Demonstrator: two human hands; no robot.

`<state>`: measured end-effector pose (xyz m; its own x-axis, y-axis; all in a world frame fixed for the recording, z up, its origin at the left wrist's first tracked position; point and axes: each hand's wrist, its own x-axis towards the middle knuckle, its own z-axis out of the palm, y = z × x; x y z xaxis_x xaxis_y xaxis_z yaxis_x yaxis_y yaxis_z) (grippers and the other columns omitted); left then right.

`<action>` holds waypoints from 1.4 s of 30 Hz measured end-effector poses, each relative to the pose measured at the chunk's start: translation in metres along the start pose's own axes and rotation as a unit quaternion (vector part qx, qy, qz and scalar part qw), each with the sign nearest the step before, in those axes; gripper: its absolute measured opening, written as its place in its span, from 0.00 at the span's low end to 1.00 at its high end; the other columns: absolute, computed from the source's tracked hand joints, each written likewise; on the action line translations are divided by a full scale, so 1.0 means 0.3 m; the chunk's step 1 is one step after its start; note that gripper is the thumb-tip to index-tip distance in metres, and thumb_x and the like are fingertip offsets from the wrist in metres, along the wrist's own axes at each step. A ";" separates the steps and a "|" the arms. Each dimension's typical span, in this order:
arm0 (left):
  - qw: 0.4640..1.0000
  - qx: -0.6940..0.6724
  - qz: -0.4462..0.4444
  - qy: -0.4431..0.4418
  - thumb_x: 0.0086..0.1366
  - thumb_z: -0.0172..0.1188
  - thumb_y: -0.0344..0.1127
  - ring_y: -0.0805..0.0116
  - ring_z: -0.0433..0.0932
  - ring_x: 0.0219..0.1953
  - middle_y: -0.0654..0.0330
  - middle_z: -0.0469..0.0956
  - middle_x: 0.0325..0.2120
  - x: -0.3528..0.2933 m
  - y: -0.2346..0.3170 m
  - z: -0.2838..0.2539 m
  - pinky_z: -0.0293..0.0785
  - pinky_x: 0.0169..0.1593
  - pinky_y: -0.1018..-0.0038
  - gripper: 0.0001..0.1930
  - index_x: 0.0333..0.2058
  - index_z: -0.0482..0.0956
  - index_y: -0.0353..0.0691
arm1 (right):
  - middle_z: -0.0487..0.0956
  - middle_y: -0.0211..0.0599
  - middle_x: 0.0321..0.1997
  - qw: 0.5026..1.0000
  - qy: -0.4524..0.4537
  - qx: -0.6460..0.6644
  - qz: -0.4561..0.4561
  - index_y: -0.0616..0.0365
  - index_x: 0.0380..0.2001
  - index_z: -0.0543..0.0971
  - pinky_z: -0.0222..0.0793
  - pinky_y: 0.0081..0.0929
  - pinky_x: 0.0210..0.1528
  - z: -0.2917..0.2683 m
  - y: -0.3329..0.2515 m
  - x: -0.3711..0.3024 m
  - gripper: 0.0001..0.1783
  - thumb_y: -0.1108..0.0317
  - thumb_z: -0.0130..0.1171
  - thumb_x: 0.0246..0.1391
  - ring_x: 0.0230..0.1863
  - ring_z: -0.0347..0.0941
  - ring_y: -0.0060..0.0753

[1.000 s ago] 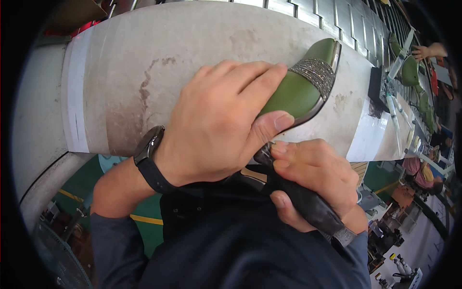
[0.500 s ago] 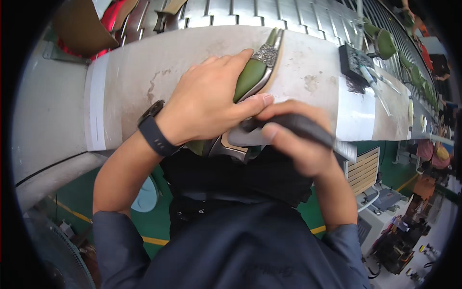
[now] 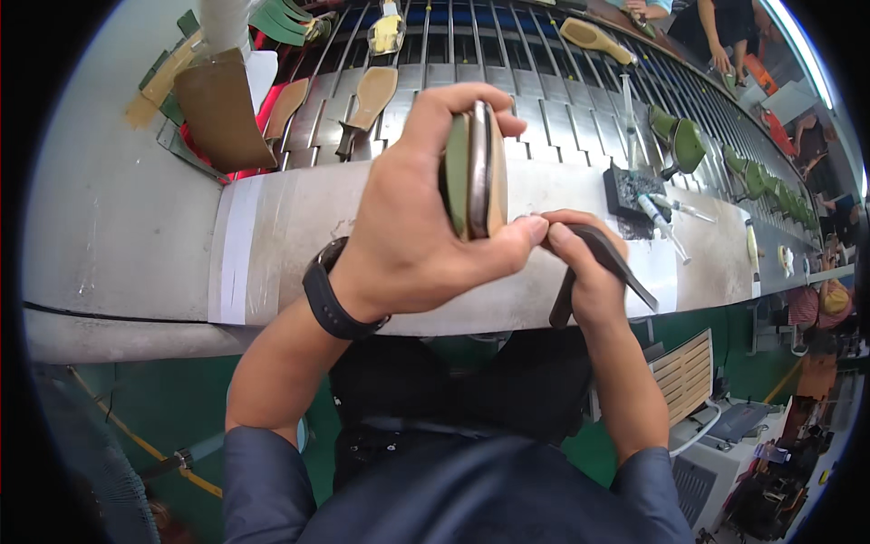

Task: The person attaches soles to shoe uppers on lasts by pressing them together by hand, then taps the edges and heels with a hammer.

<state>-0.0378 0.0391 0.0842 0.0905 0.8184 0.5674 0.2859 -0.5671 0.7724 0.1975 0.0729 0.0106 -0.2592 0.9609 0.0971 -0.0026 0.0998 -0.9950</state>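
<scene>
My left hand point(image 3: 408, 213), with a dark watch on its wrist, is closed around a green shoe point(image 3: 459, 172). The shoe is held up above the bench, showing a shiny metallic edge and a tan underside. Close to its lower end, my right hand point(image 3: 594, 258) grips a dark tool with two spread arms point(image 3: 609, 256); its exact kind is not clear. The tips of my left thumb and right fingers nearly meet and hide one end of the tool.
A pale workbench point(image 3: 290, 213) runs across. On its right stand a black block point(image 3: 625, 190) and syringes point(image 3: 664, 227). Behind is a slatted conveyor point(image 3: 507, 118) with tan soles point(image 3: 372, 98) and green shoes point(image 3: 680, 140). Other people work at the far right.
My left hand has lifted the green shoe off the bench and turned it on edge. The tool in my right hand has swung round. The view has shifted to show more conveyor.
</scene>
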 end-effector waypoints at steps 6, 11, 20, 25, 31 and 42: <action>1.000 0.017 0.014 0.012 0.51 0.76 0.32 0.68 0.76 0.49 0.54 0.77 0.53 0.021 0.005 0.068 0.73 0.55 0.70 0.43 0.65 0.64 0.39 | 0.84 0.56 0.53 0.941 -0.089 0.019 -0.324 0.69 0.48 0.81 0.76 0.45 0.63 0.029 -0.339 -0.058 0.19 0.66 0.70 0.57 0.58 0.82 0.52; 0.998 0.058 0.030 0.011 0.51 0.77 0.33 0.66 0.79 0.43 0.53 0.78 0.52 0.006 0.013 0.120 0.76 0.51 0.70 0.43 0.64 0.65 0.39 | 0.84 0.63 0.46 0.949 -0.151 -0.101 -0.256 0.69 0.44 0.80 0.78 0.52 0.60 -0.005 -0.447 -0.023 0.29 0.51 0.72 0.58 0.50 0.84 0.58; 0.982 0.073 0.153 0.078 0.50 0.70 0.30 0.43 0.78 0.47 0.45 0.76 0.49 -0.122 0.013 0.187 0.72 0.51 0.53 0.38 0.62 0.69 0.33 | 0.87 0.56 0.40 0.981 -0.133 -0.129 -0.047 0.70 0.37 0.81 0.82 0.38 0.53 0.005 -0.585 -0.024 0.28 0.52 0.75 0.49 0.44 0.87 0.47; 0.948 0.143 0.234 0.160 0.63 0.74 0.53 0.49 0.80 0.54 0.46 0.76 0.58 -0.393 -0.044 0.242 0.70 0.62 0.45 0.40 0.63 0.65 0.37 | 0.86 0.59 0.47 0.947 -0.317 -0.032 -0.054 0.72 0.42 0.82 0.81 0.42 0.56 -0.014 -0.382 -0.180 0.26 0.57 0.73 0.52 0.49 0.86 0.50; 0.935 0.316 0.134 0.094 0.63 0.70 0.60 0.34 0.68 0.68 0.34 0.64 0.67 -0.584 -0.255 0.254 0.51 0.73 0.32 0.50 0.70 0.54 0.35 | 0.85 0.51 0.52 0.986 -0.018 0.109 0.129 0.72 0.50 0.80 0.77 0.33 0.61 0.048 0.075 -0.365 0.15 0.72 0.59 0.65 0.54 0.82 0.37; 0.939 0.302 0.110 0.122 0.69 0.67 0.46 0.43 0.71 0.67 0.45 0.72 0.63 -0.607 -0.260 0.278 0.49 0.75 0.38 0.30 0.62 0.66 0.42 | 0.85 0.56 0.52 0.977 -0.064 0.177 0.096 0.74 0.50 0.80 0.76 0.33 0.61 0.049 0.103 -0.351 0.17 0.74 0.59 0.60 0.54 0.82 0.38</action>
<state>0.0030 -0.0581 -0.1031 0.0108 0.6011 0.7991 0.7808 -0.5043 0.3688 0.2104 -0.0291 -0.0308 -0.4068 0.9105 -0.0742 -0.2706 -0.1976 -0.9422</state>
